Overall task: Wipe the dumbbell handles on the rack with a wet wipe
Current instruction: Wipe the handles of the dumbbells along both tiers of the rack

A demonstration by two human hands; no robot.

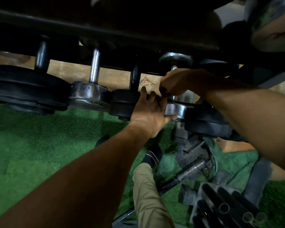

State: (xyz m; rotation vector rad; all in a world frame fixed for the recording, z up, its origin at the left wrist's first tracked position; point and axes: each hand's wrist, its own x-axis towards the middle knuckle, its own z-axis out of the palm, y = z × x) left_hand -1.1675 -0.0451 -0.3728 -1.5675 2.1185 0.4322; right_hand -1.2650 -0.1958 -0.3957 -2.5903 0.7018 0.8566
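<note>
Right hand [176, 83] curls round the handle of a small chrome dumbbell [175, 111] on the rack [105, 35]; whether a wipe is inside the grip cannot be told. Left hand [148, 112] rests spread on its near head. Handle's long axis runs away from the camera, like its neighbours. No legible writing.

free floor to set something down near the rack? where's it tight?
Free: green turf below the black dumbbell, left of the left hand. Crowded: right of the trouser leg, where the bar and metal parts lie; right hand grips the chrome dumbbell's handle.
</note>
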